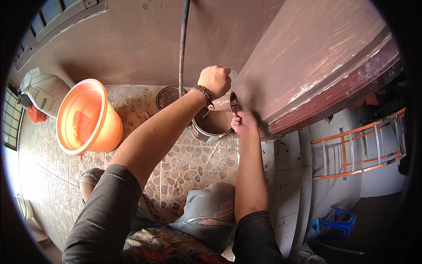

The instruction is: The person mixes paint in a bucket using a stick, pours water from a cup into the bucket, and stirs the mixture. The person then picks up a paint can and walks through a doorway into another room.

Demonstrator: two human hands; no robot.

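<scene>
My left hand (215, 81), with a beaded bracelet at the wrist, is closed in a fist in front of the brown wall, over the far side of a paint pail (206, 135). Its fingertips are turned away, so what they grip is hidden. My right hand (245, 123) is closed on the lower end of a small dark utensil with an oval rim (233, 101), upright at the pail's right edge. Brown paint (215, 122) partly fills the pail. A pale smooth shape (223, 104) lies between the hands above the paint; its kind is unclear.
A dark bucket (165, 97) with a long pole (182, 53) stands behind my left forearm. An orange tub (105, 119) is at left, beside a white sack (41, 88). Right are a tiled step (285, 189), an orange ladder (351, 171) and a blue stool (340, 224).
</scene>
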